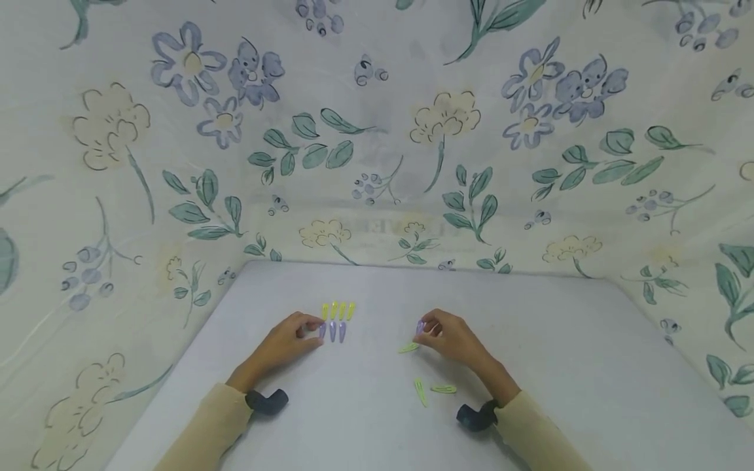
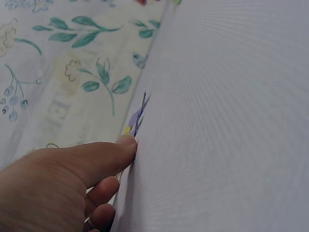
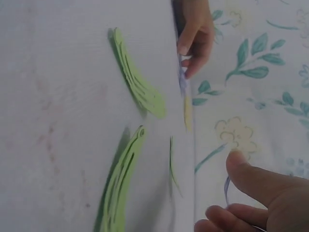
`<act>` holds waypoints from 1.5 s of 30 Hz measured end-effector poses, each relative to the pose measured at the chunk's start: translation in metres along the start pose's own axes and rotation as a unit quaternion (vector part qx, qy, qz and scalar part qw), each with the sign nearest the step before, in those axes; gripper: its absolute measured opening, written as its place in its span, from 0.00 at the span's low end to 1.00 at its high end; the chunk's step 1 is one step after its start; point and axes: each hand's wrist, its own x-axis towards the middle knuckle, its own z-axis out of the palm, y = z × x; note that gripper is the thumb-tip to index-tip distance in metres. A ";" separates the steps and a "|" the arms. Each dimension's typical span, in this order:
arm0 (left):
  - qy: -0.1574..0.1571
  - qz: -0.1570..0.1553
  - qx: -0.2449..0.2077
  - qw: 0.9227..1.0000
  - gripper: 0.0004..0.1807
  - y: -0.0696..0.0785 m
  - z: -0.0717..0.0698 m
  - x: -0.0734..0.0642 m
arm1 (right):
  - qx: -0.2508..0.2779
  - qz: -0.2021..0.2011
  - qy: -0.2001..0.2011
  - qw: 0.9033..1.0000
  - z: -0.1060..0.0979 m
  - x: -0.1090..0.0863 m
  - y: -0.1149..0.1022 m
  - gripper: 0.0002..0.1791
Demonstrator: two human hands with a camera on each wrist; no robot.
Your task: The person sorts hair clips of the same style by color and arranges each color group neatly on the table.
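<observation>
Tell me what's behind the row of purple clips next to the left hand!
Four yellow clips lie just behind the purple clips, and beyond the table is a flowered sheet. Whatever is directly under the clips is covered.

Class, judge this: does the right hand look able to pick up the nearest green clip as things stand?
Probably not yet: the green clip lies close by, but the right hand holds a purple clip.
</observation>
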 end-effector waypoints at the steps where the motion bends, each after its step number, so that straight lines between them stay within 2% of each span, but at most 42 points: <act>1: -0.001 0.002 0.002 1.000 0.23 -0.001 0.000 0.000 | 0.000 -0.005 -0.004 1.000 0.001 0.001 -0.002 0.19; 10: 0.000 -0.005 0.006 1.000 0.23 -0.006 0.006 0.003 | -0.025 -0.073 -0.028 0.997 0.007 0.014 -0.033 0.20; 19: 0.002 -0.007 0.006 1.000 0.23 -0.008 0.003 0.004 | -0.026 -0.092 -0.069 0.993 0.020 0.034 -0.066 0.23; 26: -0.004 -0.010 0.005 1.000 0.23 -0.004 0.003 0.001 | -0.029 -0.075 -0.096 0.992 0.038 0.043 -0.078 0.24; 36: -0.005 -0.005 -0.001 1.000 0.23 -0.004 0.001 0.003 | -0.039 -0.079 -0.122 0.989 0.066 0.058 -0.082 0.24; 45: -0.006 -0.013 0.002 1.000 0.24 -0.007 0.002 0.003 | -0.092 -0.061 -0.125 0.986 0.083 0.062 -0.080 0.25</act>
